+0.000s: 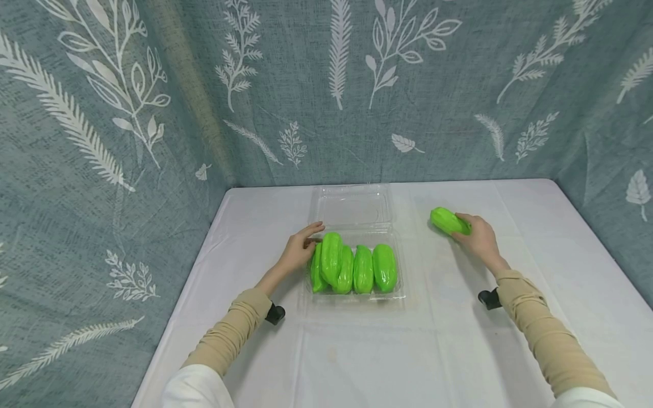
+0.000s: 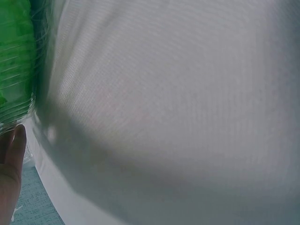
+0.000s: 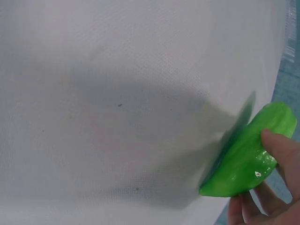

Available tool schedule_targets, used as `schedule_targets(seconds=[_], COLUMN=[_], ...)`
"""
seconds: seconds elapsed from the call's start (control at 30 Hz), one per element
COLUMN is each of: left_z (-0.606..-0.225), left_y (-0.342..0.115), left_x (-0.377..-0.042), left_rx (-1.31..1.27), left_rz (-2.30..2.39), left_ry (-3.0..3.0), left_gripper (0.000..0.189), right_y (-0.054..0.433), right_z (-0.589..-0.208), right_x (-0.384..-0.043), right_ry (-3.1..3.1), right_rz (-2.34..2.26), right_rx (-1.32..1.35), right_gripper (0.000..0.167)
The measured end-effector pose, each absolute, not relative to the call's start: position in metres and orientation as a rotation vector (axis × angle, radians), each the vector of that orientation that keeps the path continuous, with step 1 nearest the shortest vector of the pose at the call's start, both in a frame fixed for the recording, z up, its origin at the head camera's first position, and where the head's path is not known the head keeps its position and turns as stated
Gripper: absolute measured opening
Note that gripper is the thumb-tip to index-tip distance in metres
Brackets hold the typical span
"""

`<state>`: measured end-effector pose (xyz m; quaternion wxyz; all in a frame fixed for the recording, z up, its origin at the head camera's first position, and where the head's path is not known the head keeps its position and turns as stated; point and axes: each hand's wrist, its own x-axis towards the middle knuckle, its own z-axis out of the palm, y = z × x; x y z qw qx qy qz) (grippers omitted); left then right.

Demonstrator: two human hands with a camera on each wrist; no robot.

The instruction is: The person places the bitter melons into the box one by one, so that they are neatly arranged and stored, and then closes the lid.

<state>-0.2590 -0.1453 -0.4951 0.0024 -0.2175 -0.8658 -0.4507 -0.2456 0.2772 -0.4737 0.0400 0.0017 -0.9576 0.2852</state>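
Observation:
My right hand (image 1: 479, 238) grips a bright green, ridged, elongated vegetable (image 1: 445, 220) at the right of the table. In the right wrist view the thumb lies on the upper side of this glossy vegetable (image 3: 248, 157), with fingers beneath and its pointed end toward the lower left. My left hand (image 1: 298, 249) is at the left side of a clear plastic clamshell box (image 1: 388, 296), its fingers loosely extended near the rim. A fingertip (image 2: 19, 133) shows by the box's ribbed wall in the left wrist view. Several similar green vegetables (image 1: 363, 271) lie in the box, one overlapping its neighbours at the left.
The box's transparent lid (image 1: 353, 205) lies folded back toward the far edge. A white cloth (image 1: 367, 351) covers the table. Blue-green curtains (image 1: 316, 136) with white leaf prints hang behind and along both sides.

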Motion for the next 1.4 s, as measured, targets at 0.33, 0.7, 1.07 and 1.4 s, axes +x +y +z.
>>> schedule_targets(seconds=[0.33, 0.7, 1.07, 1.4], left_z=[-0.495, -0.498, -0.496, -0.494], left_y=[-0.146, -0.146, -0.145, -0.144], left_x=[-0.259, -0.261, -0.262, -0.261], left_rx=[-0.700, -0.699, -0.697, -0.684], left_rz=[-1.438, -1.436, -1.424, -1.436], left_ry=[-2.690, -2.686, -2.689, -2.697], left_gripper=[0.047, 0.046, 0.046, 0.046], right_y=[0.279, 0.277, 0.259, 0.249], right_z=[-0.467, -0.460, -0.451, -0.444], right_x=[-0.242, -0.239, -0.235, -0.230], right_ry=[-2.841, -2.787, -2.809, -2.780], right_rz=[0.972, 1.145, 1.190, 1.273], right_rx=[0.013, -0.053, -0.138, -0.188], right_gripper=[0.056, 0.062, 0.059, 0.063])
